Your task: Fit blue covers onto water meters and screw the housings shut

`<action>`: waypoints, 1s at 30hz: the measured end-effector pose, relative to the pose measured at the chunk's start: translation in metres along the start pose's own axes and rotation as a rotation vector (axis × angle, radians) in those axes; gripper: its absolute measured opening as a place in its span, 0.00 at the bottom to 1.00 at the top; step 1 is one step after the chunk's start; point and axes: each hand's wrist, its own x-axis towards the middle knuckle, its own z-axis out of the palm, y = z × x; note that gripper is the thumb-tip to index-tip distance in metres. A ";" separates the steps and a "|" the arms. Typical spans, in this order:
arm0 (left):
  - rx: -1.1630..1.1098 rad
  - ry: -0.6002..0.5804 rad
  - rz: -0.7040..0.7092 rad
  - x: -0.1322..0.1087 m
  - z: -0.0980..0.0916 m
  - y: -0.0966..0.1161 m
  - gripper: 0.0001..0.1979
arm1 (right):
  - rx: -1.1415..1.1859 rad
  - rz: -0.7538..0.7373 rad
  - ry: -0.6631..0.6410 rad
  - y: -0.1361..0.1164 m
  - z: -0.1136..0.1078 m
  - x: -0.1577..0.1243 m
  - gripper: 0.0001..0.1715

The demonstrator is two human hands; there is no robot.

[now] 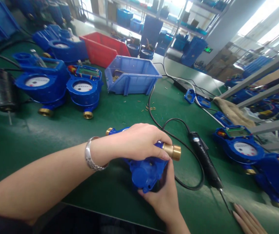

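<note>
A blue water meter [145,175] with brass threaded ends is held tilted over the green bench, its dial out of sight. My left hand [141,141], with a silver bracelet at the wrist, reaches across from above and is closed round the meter near its brass pipe end [175,151]. From below, my right hand [164,195] grips the body, thumb by the blue cover and fingers near the brass end; part of this grip is hidden. A black electric screwdriver [205,159] lies to the right, its bit pointing toward the bench's near edge.
Two blue meters [82,89] stand at left beside another black screwdriver [6,89]. Behind are a blue bin [137,84], a red bin [100,61] and loose brass screws [150,108]. At right are more meters [244,149] and another person's hand [248,219]. Cables cross the bench.
</note>
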 end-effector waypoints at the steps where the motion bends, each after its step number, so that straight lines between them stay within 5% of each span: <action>1: -0.068 0.000 -0.003 -0.001 -0.002 0.001 0.16 | 0.046 -0.003 -0.026 0.002 -0.005 0.001 0.63; 6: -0.372 0.002 -0.005 -0.006 -0.010 0.000 0.16 | 0.161 -0.064 -0.069 -0.003 -0.021 0.004 0.65; 13: -0.626 -0.029 -0.026 -0.010 -0.008 -0.007 0.14 | 0.019 -0.116 -0.038 -0.027 -0.030 0.005 0.62; 30: -0.545 -0.006 0.103 -0.018 -0.006 -0.015 0.13 | -0.070 -0.154 -0.073 -0.041 -0.030 0.015 0.61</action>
